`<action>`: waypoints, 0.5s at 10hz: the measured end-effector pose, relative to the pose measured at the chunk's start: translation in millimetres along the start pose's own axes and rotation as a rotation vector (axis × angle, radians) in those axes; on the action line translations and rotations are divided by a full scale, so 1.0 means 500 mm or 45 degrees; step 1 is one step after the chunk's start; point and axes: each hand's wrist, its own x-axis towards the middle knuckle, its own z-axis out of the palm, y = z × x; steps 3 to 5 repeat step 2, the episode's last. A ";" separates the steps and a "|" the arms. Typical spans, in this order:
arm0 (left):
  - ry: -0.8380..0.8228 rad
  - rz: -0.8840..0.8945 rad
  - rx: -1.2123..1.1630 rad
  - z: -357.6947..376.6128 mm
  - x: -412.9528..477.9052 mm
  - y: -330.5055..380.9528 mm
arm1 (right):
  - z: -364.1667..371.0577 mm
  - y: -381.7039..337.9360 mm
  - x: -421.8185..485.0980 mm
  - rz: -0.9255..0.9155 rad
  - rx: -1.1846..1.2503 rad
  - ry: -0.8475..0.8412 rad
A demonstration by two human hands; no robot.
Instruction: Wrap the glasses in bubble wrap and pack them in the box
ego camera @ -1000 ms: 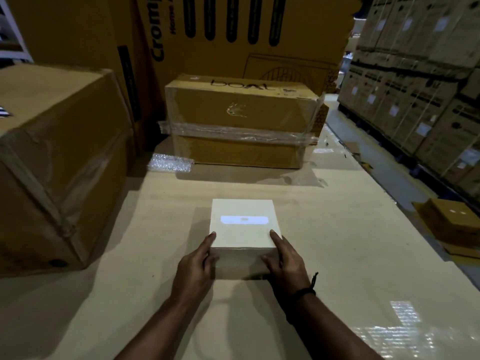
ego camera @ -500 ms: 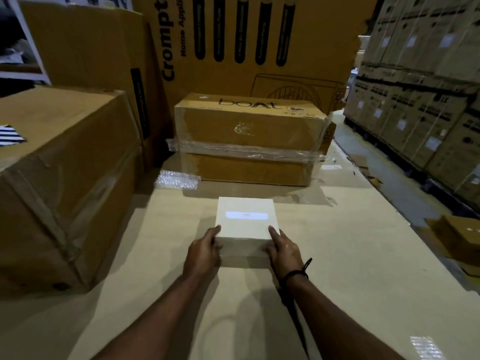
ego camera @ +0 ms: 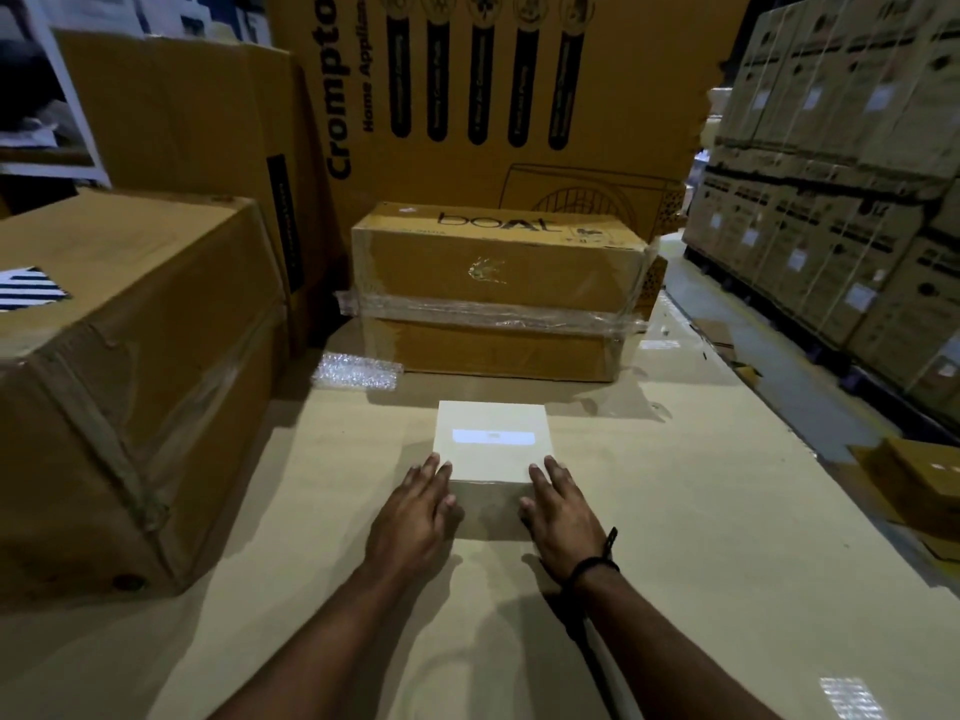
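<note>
Small white cardboard box [ego camera: 492,440] sits shut on the tabletop [ego camera: 675,537]; my left hand [ego camera: 415,517] and right hand [ego camera: 563,511] lie spread, flat against its near corners. I should steady it evenly, then lift the lid straight.

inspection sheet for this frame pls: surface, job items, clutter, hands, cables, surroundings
Surface: cardboard-covered table, mostly bare, some glare at the near right.
Job's things: small white box, closed, flat on the table; bubble wrap piece lying beyond it to the left; no glasses visible.
Clutter: large brown carton on the left; taped boAt carton behind the white box.
Hands: left hand and right hand rest at the box's near corners, fingers flat, not clasping.
Cables: nothing seen.
Surroundings: tall Crompton carton at the back; stacked cartons along an aisle on the right.
</note>
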 end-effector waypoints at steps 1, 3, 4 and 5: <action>-0.059 0.017 0.026 -0.024 0.013 0.005 | -0.024 -0.016 -0.002 -0.008 -0.087 -0.009; 0.000 0.020 0.080 -0.081 0.046 0.026 | -0.077 -0.021 0.027 -0.013 -0.169 0.034; 0.000 0.020 0.080 -0.081 0.046 0.026 | -0.077 -0.021 0.027 -0.013 -0.169 0.034; 0.000 0.020 0.080 -0.081 0.046 0.026 | -0.077 -0.021 0.027 -0.013 -0.169 0.034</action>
